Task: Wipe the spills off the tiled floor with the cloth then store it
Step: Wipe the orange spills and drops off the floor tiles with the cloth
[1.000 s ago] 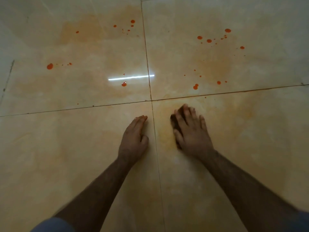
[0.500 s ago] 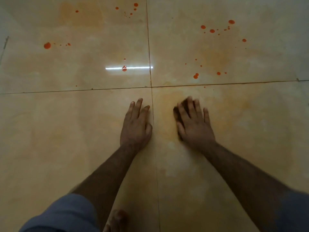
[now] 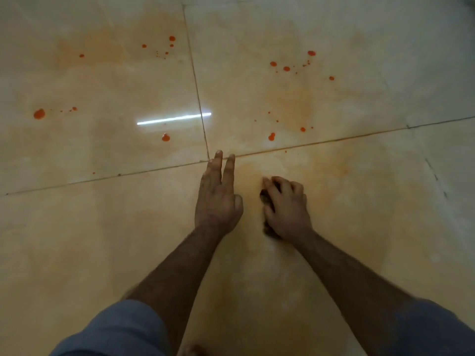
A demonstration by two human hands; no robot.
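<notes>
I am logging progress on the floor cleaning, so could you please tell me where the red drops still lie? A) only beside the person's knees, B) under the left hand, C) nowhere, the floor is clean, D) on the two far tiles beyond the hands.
D: red drops dot both far tiles, beyond the left hand and the right hand, which grips the dark cloth.
</notes>
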